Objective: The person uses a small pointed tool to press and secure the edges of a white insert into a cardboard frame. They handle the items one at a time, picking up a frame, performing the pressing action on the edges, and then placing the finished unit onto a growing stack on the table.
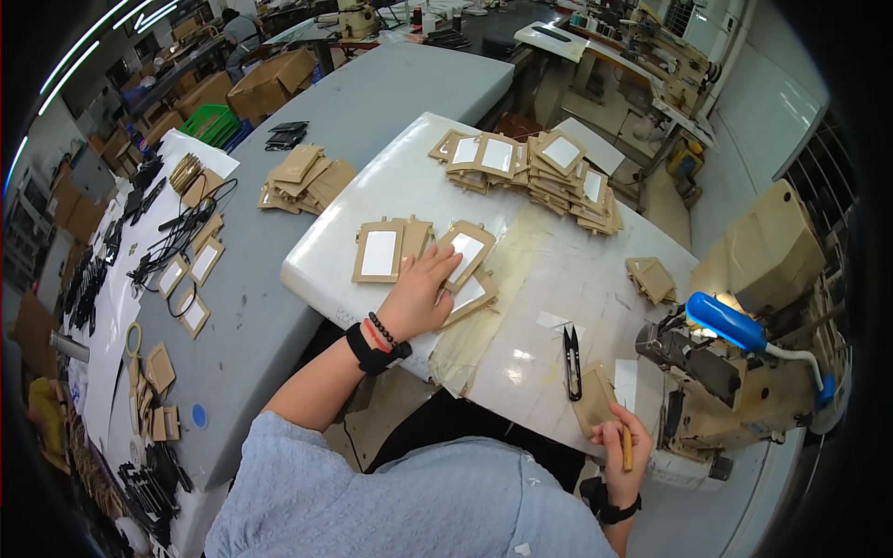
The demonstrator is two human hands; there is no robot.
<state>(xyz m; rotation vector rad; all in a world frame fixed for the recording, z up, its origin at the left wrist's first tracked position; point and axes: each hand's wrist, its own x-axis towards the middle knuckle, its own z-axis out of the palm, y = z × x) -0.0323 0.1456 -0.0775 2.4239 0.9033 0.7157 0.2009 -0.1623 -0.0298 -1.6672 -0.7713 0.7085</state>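
My left hand (423,290) lies with its fingers stretched out over a tan badge holder (472,244) with a white window. Other such holders lie beside it, one (379,251) to its left and another (473,294) partly under the hand. At the lower right, my right hand (621,448) is closed around a short yellow-brown stick (628,448). Its fingertips are at the lower edge of a plain tan piece (592,400); whether they also grip that piece I cannot tell. Black thread snips (572,363) lie just above this piece on the white table.
A large pile of tan holders (567,177) sits at the table's far side, and a small stack (651,279) lies to the right. The sewing machine (735,363), with a blue lamp (726,321), stands close to my right hand. Left, a grey table (251,270) bears more holders and black cords.
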